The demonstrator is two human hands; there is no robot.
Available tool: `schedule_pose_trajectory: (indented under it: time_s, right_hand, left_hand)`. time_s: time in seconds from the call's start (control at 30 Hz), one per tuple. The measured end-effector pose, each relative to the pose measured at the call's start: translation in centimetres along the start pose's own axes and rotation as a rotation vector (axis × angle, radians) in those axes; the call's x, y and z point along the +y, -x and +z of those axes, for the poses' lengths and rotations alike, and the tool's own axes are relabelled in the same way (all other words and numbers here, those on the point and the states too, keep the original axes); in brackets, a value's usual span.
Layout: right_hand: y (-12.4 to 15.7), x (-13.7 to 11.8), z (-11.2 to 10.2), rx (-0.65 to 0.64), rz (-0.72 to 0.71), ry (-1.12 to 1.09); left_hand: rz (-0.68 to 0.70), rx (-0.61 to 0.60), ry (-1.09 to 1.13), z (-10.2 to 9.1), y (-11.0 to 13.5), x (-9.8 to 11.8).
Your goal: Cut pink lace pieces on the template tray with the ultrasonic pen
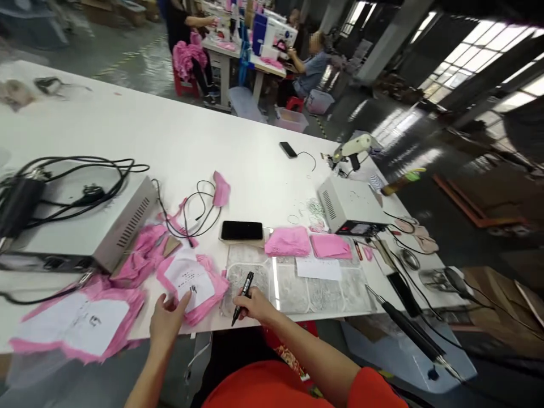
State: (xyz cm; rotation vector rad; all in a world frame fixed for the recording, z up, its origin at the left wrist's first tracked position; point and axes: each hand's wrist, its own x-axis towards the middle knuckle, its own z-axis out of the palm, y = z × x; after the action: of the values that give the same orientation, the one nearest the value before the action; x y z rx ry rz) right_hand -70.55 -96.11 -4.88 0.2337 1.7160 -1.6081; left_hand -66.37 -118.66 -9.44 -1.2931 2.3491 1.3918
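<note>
My right hand grips a black marker pen, tilted with its dark lower end pointing down over the near edge of a clear compartmented tray. My left hand is open, thumb and fingers apart, at the near edge of a pink fabric stack. A white paper with handwriting and a "14" lies on that stack, and my thumb reaches its lower edge. Further left, a larger pink fabric bundle carries white paper sheets with a bold mark.
Two pink fabric piles and a phone rest on the clear tray. Grey boxes with cables stand left and right. A black pen-shaped tool juts over the right edge. People sew beyond the table.
</note>
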Motion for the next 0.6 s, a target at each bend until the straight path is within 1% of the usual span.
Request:
schedule_pose_trajectory:
  time_s: [0.07, 0.13, 0.2, 0.27, 0.3, 0.37, 0.43, 0.47, 0.5, 0.53, 0.57, 0.6]
  right_hand:
    - [0.4, 0.1, -0.2, 0.052, -0.009, -0.071]
    - [1.0, 0.0, -0.5, 0.067, -0.018, -0.125]
    - [1.6, -0.1, -1.2, 0.070, -0.029, -0.167]
    - [2.4, -0.2, -2.6, 0.098, -0.047, -0.210]
    - [2.8, -0.2, -3.5, 0.130, -0.062, -0.237]
    - [3.9, 0.1, -5.8, 0.223, -0.095, -0.300]
    - [5.2, 0.6, -8.4, 0.334, -0.130, -0.374]
    - [5.9, 0.9, -9.8, 0.389, -0.149, -0.412]
    - [6.5, 1.1, -11.2, 0.439, -0.170, -0.451]
    - [7.1, 1.2, -12.5, 0.474, -0.189, -0.487]
    - [7.5, 1.2, -13.9, 0.500, -0.209, -0.523]
    - [7.8, 1.1, -15.2, 0.511, -0.228, -0.557]
  left_hand:
    - [0.006, -0.030, -0.111, 0.5, -0.8, 1.6]
    - [0.029, -0.032, -0.159, 0.6, -1.0, 2.9]
    - [0.065, -0.029, -0.158, 0.0, -1.6, 3.6]
    - [0.130, -0.014, -0.169, -1.4, -2.6, 3.9]
    - [0.175, 0.013, -0.193, -2.2, -3.1, 4.0]
    - [0.315, 0.135, -0.256, -3.4, -3.9, 4.5]
    - [0.514, 0.262, -0.287, -3.5, -3.4, 5.5]
    - [0.629, 0.279, -0.276, -3.0, -2.5, 6.2]
    - [0.741, 0.233, -0.252, -2.0, -1.4, 7.0]
    - [0.835, 0.114, -0.216, -0.8, -0.2, 7.8]
    - [0.899, -0.033, -0.190, 0.8, 1.1, 8.7]
    - [0.928, -0.121, -0.205, 2.4, 2.2, 9.5]
